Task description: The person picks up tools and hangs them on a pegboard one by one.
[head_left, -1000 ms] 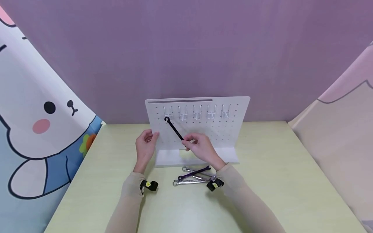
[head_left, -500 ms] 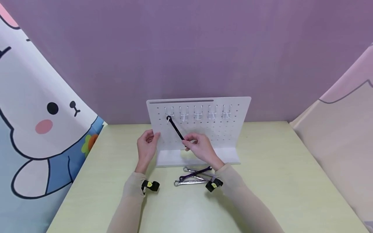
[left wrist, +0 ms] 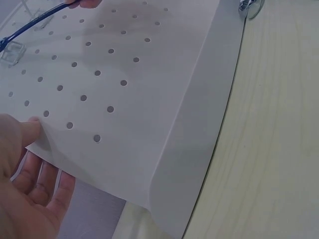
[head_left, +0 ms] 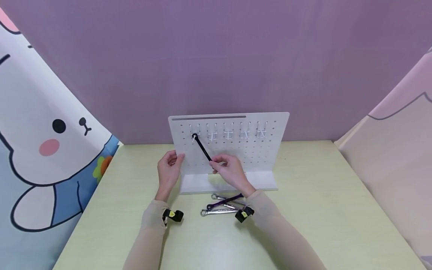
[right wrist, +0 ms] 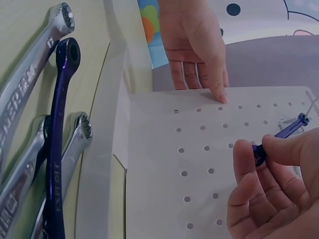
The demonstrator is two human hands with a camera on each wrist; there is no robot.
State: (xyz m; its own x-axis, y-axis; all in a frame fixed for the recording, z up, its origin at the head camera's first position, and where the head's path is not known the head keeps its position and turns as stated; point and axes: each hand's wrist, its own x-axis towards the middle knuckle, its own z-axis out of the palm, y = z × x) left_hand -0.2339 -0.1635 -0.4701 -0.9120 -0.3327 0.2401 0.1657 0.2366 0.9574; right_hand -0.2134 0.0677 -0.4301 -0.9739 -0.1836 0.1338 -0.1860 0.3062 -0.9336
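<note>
A dark blue-purple wrench (head_left: 202,147) slants across the front of a white pegboard (head_left: 233,153). My right hand (head_left: 230,170) pinches its lower end between thumb and fingers. The wrench's upper end meets the leftmost white hook (head_left: 194,130), whose tip shows at that end; how far it sits on the hook cannot be told. My left hand (head_left: 169,170) holds the pegboard's left edge, its thumb (left wrist: 30,130) on the front face and the other fingers behind the edge.
Several wrenches lie crossed in front of the pegboard's base, a purple wrench (head_left: 224,201) on top of silver ones (head_left: 219,211). More white hooks (head_left: 228,131) line the board to the right. A purple wall (head_left: 229,67) stands behind the light table (head_left: 320,195).
The wrench's upper end has shifted slightly up and right against the leftmost hook, and the wrench stands a little steeper. My left hand stays on the board's edge.
</note>
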